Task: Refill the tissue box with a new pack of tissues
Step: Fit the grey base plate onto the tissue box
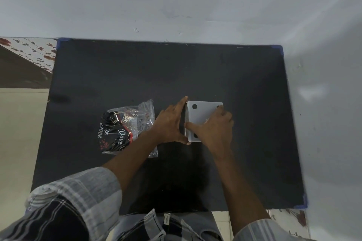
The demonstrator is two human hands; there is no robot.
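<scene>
A white square tissue box lies upside down on the black table, its base showing dark round feet at the corners. My left hand presses flat against the box's left side, fingers straight. My right hand rests on top of the base, thumb stretched along its near-left edge, covering the right part. A plastic tissue pack wrapper, black and clear with "Dove" printed on it, lies crumpled just left of my left wrist. Whether tissues are inside the box is hidden.
The black table top has blue tape at its corners. A pale wall runs behind it and along the right side. Tiled floor with a floral strip lies to the left. My checked sleeves fill the bottom of the view.
</scene>
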